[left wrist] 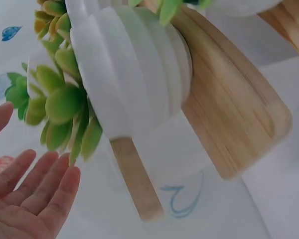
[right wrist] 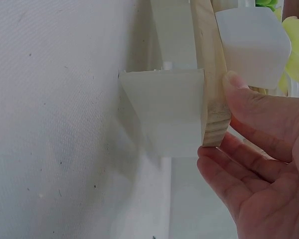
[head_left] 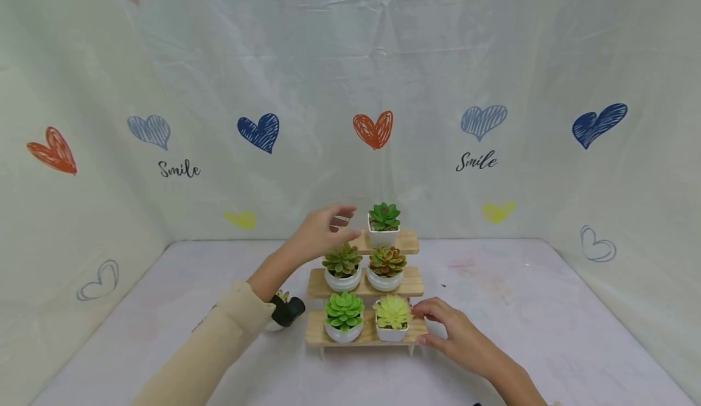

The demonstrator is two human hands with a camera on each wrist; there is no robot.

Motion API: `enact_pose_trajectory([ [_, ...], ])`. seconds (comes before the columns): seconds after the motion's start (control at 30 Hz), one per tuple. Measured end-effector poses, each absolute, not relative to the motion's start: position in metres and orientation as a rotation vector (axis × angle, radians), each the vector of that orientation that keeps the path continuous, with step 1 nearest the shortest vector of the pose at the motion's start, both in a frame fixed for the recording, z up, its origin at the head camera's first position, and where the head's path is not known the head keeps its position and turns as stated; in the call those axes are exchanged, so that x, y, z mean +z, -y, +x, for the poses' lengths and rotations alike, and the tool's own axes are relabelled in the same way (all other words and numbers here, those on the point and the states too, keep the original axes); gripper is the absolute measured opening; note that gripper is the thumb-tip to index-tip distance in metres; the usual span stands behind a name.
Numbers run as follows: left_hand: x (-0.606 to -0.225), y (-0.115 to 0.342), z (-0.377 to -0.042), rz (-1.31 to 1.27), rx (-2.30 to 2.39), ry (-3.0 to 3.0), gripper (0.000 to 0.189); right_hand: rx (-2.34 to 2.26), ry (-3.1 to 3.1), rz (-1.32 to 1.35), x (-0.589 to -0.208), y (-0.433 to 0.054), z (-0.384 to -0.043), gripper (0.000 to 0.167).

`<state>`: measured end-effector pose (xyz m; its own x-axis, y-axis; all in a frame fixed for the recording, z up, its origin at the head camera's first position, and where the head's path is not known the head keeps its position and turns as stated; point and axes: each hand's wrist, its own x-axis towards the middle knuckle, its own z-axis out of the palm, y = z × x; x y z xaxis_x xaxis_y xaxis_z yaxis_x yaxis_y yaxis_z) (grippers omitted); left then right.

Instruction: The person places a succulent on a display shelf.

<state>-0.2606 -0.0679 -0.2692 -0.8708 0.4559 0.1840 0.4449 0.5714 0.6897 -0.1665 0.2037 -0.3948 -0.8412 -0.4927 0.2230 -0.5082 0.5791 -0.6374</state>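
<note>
A three-tier wooden plant stand (head_left: 314,332) on white supports carries several small potted succulents. My left hand (head_left: 323,232) hovers at the left of the top tier, fingers spread from the thumb and holding nothing. Right of it stands a dark green succulent (head_left: 384,217) in a square white pot. In the left wrist view, the fingertips come close to the leaves of a green succulent (left wrist: 65,102) in a ribbed white pot. My right hand (head_left: 460,339) grips the right end of the lowest board (right wrist: 213,107) between thumb and fingers, beside a yellow-green succulent (head_left: 392,312).
A bright green succulent (head_left: 344,311) shares the lowest tier; a reddish-green one (head_left: 386,262) sits on the middle tier. Left of the stand, a white pot (head_left: 274,325) is partly hidden by my left sleeve. A white curtain (head_left: 328,83) printed with hearts hangs behind the table (head_left: 493,272).
</note>
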Motion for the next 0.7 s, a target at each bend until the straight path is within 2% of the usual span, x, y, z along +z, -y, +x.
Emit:
enact_pose_trajectory([
  [0.3, -0.279, 0.114, -0.251, 0.834, 1.347, -2.832, 0.047, 1.148, 2.775, 0.875, -0.396, -0.204, -0.167, 0.038],
  [0.7, -0.308, 0.179, -0.23, 0.598, 1.331, -2.937, 0.049, 1.178, 2.795, 0.86, -0.394, -0.204, -0.167, 0.039],
])
